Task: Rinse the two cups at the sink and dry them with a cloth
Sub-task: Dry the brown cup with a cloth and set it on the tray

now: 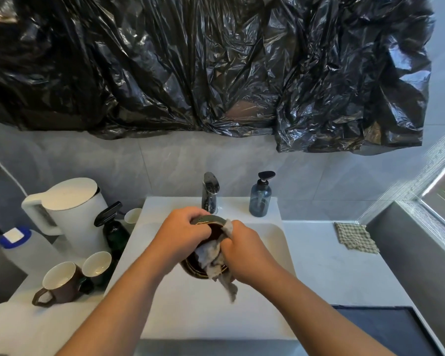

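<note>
Kettle (pixel 72 209), brown mug (pixel 62 283) left of sink (pixel 216 317); soap bottle (pixel 260 199) beside tap (pixel 210 191).

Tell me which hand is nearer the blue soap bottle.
Right. The right hand, gripping the grey cloth, sits in front of the blue soap bottle, slightly to its left; the left hand, holding the dark cup, is farther left, past the tap.

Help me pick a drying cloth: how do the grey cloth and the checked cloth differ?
The grey cloth is plain and crumpled, gripped by the right hand and pushed into the cup; the checked cloth is patterned and lies on the counter, untouched. Both are cloths.
</note>
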`<action>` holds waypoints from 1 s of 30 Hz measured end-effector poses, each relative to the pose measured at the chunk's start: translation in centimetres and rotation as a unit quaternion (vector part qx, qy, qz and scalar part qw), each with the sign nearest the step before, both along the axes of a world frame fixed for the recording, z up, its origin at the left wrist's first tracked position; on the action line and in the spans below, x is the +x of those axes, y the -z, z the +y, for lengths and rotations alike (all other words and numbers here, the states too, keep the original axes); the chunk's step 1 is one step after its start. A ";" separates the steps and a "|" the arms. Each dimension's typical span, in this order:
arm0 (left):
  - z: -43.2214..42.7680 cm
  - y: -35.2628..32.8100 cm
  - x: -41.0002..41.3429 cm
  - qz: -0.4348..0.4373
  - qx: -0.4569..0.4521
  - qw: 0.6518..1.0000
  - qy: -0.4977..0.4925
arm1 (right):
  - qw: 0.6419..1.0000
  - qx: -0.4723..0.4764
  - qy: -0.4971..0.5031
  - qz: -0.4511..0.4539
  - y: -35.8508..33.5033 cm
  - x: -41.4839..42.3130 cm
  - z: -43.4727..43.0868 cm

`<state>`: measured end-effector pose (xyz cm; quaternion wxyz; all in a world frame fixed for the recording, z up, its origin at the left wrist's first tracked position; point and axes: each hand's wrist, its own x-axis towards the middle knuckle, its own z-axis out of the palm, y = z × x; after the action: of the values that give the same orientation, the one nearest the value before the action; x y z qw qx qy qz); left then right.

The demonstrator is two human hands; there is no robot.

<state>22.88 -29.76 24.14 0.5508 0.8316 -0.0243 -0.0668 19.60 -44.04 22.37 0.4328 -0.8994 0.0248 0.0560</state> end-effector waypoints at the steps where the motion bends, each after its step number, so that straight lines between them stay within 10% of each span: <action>1: 0.0 -0.3 0.2 -0.005 0.018 1.000 0.013 | 1.000 -0.009 -0.005 -0.006 -0.2 -0.1 0.1; 11: -2.3 1.3 -1.8 -0.017 -0.229 0.951 -0.205 | 0.994 0.089 0.065 0.002 0.2 -0.1 0.5; 19: -0.4 -1.5 -0.9 -0.009 0.077 0.997 0.018 | 0.999 -0.017 -0.038 -0.023 -0.3 -0.9 0.1; 30: -2.8 0.6 -2.5 -0.027 -0.189 0.953 -0.233 | 0.987 0.097 0.125 -0.034 0.4 -0.9 0.9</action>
<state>20.42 -32.60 23.54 0.6976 0.6960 0.1430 0.0916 18.74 -43.12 21.98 0.5223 -0.8443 0.1165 -0.0272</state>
